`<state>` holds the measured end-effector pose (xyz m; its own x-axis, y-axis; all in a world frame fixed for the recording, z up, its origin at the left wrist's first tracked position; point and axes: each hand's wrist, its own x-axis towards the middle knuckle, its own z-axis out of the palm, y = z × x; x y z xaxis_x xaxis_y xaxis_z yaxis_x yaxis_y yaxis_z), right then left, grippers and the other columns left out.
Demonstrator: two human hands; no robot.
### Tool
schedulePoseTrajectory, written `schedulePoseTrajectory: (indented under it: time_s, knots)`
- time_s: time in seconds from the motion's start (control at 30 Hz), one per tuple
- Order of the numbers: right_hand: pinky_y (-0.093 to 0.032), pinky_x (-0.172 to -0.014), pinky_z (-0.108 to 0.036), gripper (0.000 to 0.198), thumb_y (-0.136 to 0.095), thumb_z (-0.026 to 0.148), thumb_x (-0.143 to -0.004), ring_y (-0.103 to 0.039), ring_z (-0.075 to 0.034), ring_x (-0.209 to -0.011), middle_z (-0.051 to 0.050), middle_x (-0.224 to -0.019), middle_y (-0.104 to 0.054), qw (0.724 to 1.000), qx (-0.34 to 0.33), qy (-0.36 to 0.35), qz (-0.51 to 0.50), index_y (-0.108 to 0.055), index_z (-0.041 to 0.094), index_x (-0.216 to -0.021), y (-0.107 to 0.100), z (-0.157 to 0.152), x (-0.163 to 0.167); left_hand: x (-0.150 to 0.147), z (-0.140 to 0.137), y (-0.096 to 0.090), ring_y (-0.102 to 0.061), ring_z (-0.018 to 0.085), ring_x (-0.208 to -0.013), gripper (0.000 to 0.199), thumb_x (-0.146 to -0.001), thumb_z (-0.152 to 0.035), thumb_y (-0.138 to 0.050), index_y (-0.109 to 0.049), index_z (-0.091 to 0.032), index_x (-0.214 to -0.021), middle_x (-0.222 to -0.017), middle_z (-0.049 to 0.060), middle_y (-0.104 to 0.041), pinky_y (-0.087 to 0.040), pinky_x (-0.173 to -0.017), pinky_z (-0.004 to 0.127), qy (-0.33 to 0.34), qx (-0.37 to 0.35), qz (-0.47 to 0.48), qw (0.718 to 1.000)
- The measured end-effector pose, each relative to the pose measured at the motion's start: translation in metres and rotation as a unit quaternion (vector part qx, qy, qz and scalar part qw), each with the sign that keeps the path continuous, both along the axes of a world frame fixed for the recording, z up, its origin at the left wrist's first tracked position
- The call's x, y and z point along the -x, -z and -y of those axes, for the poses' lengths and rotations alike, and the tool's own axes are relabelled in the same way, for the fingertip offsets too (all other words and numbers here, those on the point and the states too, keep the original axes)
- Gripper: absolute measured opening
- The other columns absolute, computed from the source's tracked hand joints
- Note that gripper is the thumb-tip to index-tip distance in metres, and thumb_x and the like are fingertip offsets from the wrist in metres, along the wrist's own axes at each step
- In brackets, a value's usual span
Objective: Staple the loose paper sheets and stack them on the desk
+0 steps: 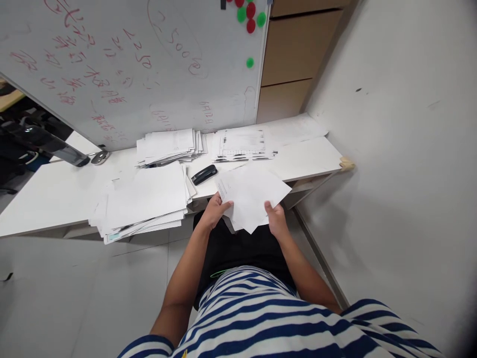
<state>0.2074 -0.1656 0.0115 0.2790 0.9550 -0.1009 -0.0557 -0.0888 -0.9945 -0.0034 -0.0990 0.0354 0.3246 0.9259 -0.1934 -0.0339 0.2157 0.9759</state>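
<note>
Several loose sheets of paper (251,194) are fanned out at odd angles between my two hands, just over the desk's front edge. My left hand (214,211) pinches their left side, thumb on top. On the right side, my right hand (276,218) grips them with its thumb also on top. The fingers beneath the sheets are hidden. A black stapler (204,174) lies on the desk just beyond my left hand. To its left a large stack of paper (149,194) overhangs the desk's front edge.
Two more piles, a left paper stack (167,145) and a right paper stack (244,141), lie at the back of the white desk (67,194) below a whiteboard (122,64). A dark bottle (55,144) and a computer mouse (100,157) are at left. A wall (395,149) bounds the right.
</note>
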Motion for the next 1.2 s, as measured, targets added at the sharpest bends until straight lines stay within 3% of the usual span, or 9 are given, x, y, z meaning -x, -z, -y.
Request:
schedulePoseTrajectory:
  time_s: [0.13,0.3,0.47,0.63,0.77,0.93,1.1,1.2]
  knots:
    - [-0.054,-0.104,-0.046,0.045,-0.074,0.060,-0.076,-0.067,-0.033,-0.119,-0.011,-0.118,-0.075,0.997,0.047,0.014,0.054,-0.075,0.024,-0.103,-0.002,-0.001,-0.015,0.007,0.002,-0.002,-0.062,0.029,-0.123,0.055,-0.077,-0.027,-0.068,-0.060,-0.023,-0.132,-0.132,0.008,-0.067,-0.048,-0.107,0.045,0.085,-0.055,-0.076,0.992]
    - [-0.056,-0.100,-0.047,0.042,-0.082,0.051,-0.070,-0.070,-0.034,-0.113,-0.012,-0.112,-0.077,0.995,0.023,-0.001,0.095,-0.076,0.022,-0.100,-0.015,-0.009,-0.026,0.007,0.007,-0.017,-0.057,0.029,-0.128,0.064,-0.077,-0.021,-0.066,-0.055,-0.025,-0.140,-0.139,0.007,-0.062,-0.048,-0.107,0.039,0.126,-0.108,-0.104,0.981]
    - [-0.057,-0.097,-0.045,0.048,-0.083,0.048,-0.069,-0.071,-0.031,-0.110,-0.012,-0.116,-0.076,0.994,-0.026,0.000,0.106,-0.074,0.020,-0.107,-0.019,-0.010,-0.018,0.000,0.012,-0.019,-0.058,0.029,-0.128,0.058,-0.087,-0.045,-0.066,-0.054,-0.025,-0.140,-0.143,0.008,-0.059,-0.050,-0.102,0.038,0.077,-0.077,-0.090,0.990]
    - [-0.054,-0.102,-0.049,0.059,-0.083,0.049,-0.069,-0.068,-0.032,-0.115,-0.012,-0.119,-0.074,0.994,-0.048,-0.002,0.097,-0.070,0.020,-0.119,-0.015,-0.015,-0.011,-0.001,0.004,-0.018,-0.067,0.028,-0.107,0.050,-0.092,-0.060,-0.054,-0.068,-0.018,-0.114,-0.116,0.009,-0.073,-0.054,-0.091,0.040,0.012,-0.082,-0.137,0.987]
    - [-0.055,-0.100,-0.050,0.062,-0.086,0.050,-0.067,-0.069,-0.032,-0.111,-0.011,-0.114,-0.075,0.995,-0.093,0.014,0.026,-0.070,0.020,-0.118,-0.034,-0.046,-0.010,-0.002,-0.021,-0.036,-0.068,0.025,-0.102,0.045,-0.089,-0.055,-0.062,-0.066,-0.018,-0.114,-0.111,0.009,-0.074,-0.055,-0.086,0.037,-0.013,-0.180,-0.094,0.979]
    - [-0.057,-0.093,-0.048,0.054,-0.086,0.051,-0.065,-0.072,-0.030,-0.102,-0.010,-0.104,-0.077,0.990,-0.130,0.008,-0.053,-0.072,0.017,-0.105,-0.058,-0.093,-0.004,-0.012,-0.060,-0.049,-0.068,0.023,-0.105,0.038,-0.085,-0.044,-0.070,-0.064,-0.019,-0.113,-0.113,0.009,-0.073,-0.054,-0.094,0.037,-0.070,-0.298,-0.015,0.952]
    - [-0.057,-0.091,-0.048,0.046,-0.085,0.048,-0.065,-0.072,-0.031,-0.097,-0.010,-0.097,-0.078,0.993,-0.111,0.027,-0.010,-0.073,0.015,-0.095,-0.067,-0.116,0.002,-0.025,-0.081,-0.038,-0.069,0.023,-0.102,0.046,-0.076,-0.045,-0.077,-0.063,-0.019,-0.110,-0.108,0.009,-0.073,-0.055,-0.092,0.037,-0.119,-0.278,0.022,0.953]
    - [-0.056,-0.092,-0.048,0.046,-0.082,0.049,-0.068,-0.072,-0.030,-0.099,-0.010,-0.100,-0.077,0.991,-0.133,0.008,0.001,-0.072,0.017,-0.099,-0.066,-0.127,0.005,-0.026,-0.088,-0.035,-0.067,0.023,-0.108,0.049,-0.077,-0.046,-0.077,-0.060,-0.019,-0.114,-0.115,0.010,-0.072,-0.053,-0.094,0.036,-0.133,-0.281,0.044,0.949]
